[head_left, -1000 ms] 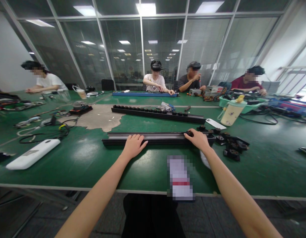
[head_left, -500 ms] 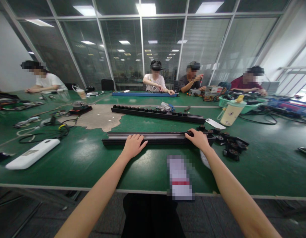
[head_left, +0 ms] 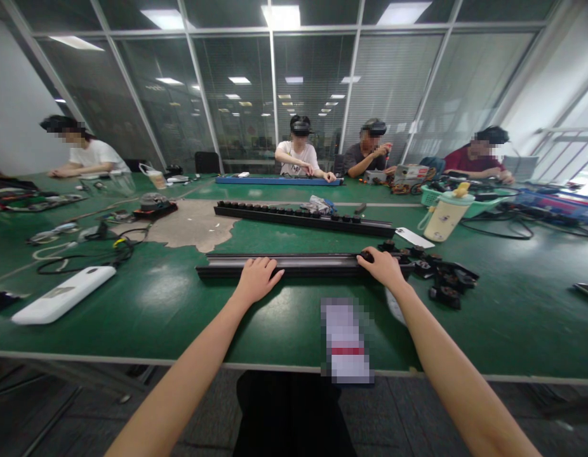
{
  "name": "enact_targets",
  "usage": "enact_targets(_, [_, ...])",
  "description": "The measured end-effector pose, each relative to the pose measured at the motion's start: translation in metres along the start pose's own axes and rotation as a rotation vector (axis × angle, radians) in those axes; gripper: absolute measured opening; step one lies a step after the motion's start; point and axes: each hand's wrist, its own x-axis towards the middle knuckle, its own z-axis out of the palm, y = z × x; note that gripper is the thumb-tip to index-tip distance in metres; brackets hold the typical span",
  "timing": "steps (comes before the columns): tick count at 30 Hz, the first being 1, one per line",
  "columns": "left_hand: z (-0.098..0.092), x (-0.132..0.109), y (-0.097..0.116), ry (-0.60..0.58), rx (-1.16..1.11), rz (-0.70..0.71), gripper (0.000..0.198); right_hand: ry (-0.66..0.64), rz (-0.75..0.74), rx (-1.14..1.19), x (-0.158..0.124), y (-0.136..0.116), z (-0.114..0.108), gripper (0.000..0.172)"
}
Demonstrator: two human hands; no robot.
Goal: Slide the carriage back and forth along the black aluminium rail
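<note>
A long black rail with a grey inner channel lies crosswise on the table before me. My left hand grips it left of its middle, fingers over the top and thumb along the near side. Near the rail's right end, my right hand is closed on a small black part at the channel, mostly covered by the fingers. Just right of that hand lies a loose pile of similar black parts. Behind, a second black rail carries a row of such parts.
A blurred-out phone-like object lies at the table's front edge. To the left are a white power bank-like case and cables. A cream cup and green basket stand at right. Several people sit across the table.
</note>
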Motion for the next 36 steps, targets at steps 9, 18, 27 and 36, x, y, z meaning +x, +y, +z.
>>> enact_targets(9, [0.0014,-0.0001,-0.0008,-0.005,0.020,0.003,0.041,0.002,0.018,0.000,-0.0001,0.0003,0.0002,0.049])
enact_targets(18, [0.0005,0.0003,0.0001,0.001,-0.001,-0.003,0.039,-0.013,0.024,-0.042,0.0020,0.0050,0.0002,0.056])
enact_targets(27, [0.0004,0.0000,0.0001,-0.001,0.008,-0.002,0.040,-0.002,0.020,-0.038,0.0024,0.0065,-0.0003,0.056])
enact_targets(36, [-0.0004,0.0000,-0.0001,-0.007,0.007,0.001,0.038,0.015,0.009,-0.031,0.0032,0.0097,0.0018,0.055])
